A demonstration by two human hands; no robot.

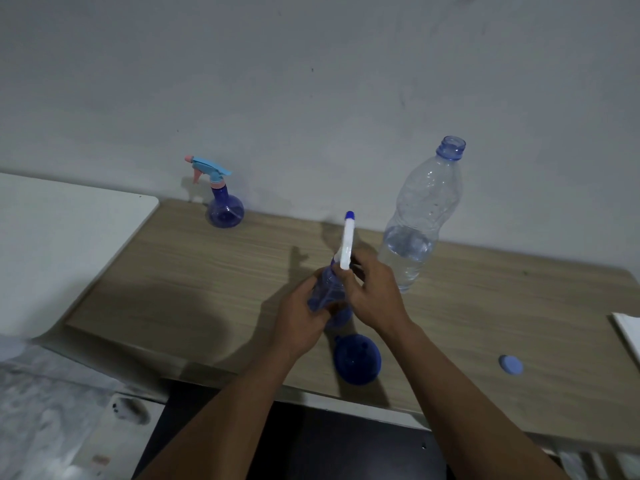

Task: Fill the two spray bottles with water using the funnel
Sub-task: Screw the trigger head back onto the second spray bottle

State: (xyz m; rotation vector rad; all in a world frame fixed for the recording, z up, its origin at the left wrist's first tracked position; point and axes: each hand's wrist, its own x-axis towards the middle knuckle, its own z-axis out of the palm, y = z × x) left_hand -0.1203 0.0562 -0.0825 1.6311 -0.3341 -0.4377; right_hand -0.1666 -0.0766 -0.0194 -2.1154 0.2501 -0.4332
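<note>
**What have your hands got?**
My left hand (304, 317) is wrapped round the body of the blue spray bottle (327, 289) and holds it tilted over the counter (173, 271). My right hand (375, 292) has its fingers curled at the neck, pinching just under the white trigger head (347, 244). One hand braces so the other can turn the head. The neck is too blurred for me to tell whether the head is coming off or going on.

**And the funnel?**
The funnel (356, 358) lies on the counter just below my hands, near the front edge. It is in no bottle, but I'd say it is close enough to grab once a neck is open.

**The water?**
The clear water bottle (419, 216) stands upright just beside my right hand. It is uncapped, with water only in its lower part, so it is ready to pour. Its cap (511, 364) lies well apart to the right, out of the way.

**Count them for me.**
There are two spray bottles. One is in my hands, and the round-bellied spray bottle (225, 206) with the pink-and-blue trigger stands at the back by the wall with its head on. There is also one funnel, one water bottle and one cap. Both of my hands are occupied.
</note>
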